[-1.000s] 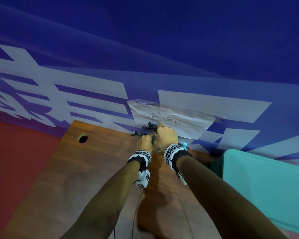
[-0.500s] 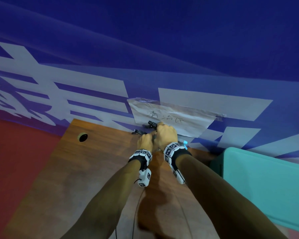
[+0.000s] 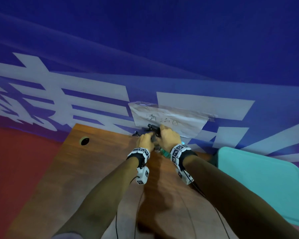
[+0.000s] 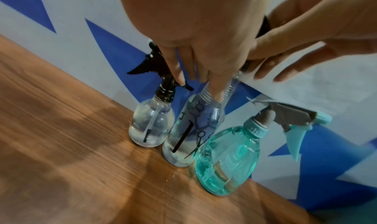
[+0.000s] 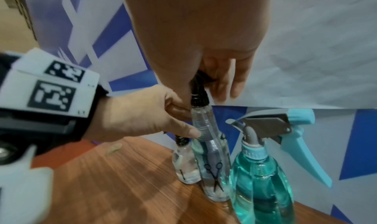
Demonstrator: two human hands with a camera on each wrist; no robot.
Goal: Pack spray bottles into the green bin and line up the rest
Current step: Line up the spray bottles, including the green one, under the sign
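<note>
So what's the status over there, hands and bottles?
Both hands on the middle clear bottle: left hand holds its neck, right hand grips its black sprayer. Small clear bottle and teal bottle stand beside it. Green bin to the right.

bottles (image 4: 224,159) crowd wall (image 4: 102,10), desk (image 4: 61,147) left open

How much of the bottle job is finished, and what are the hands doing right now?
Done: three spray bottles stand in a row by the wall: the small clear bottle, the scissors-print bottle and the teal bottle. In hand: the left hand holds the scissors-print bottle's neck, and the right hand grips its black sprayer top. Left: nothing shows inside the green bin, though only its outside is visible.
</note>
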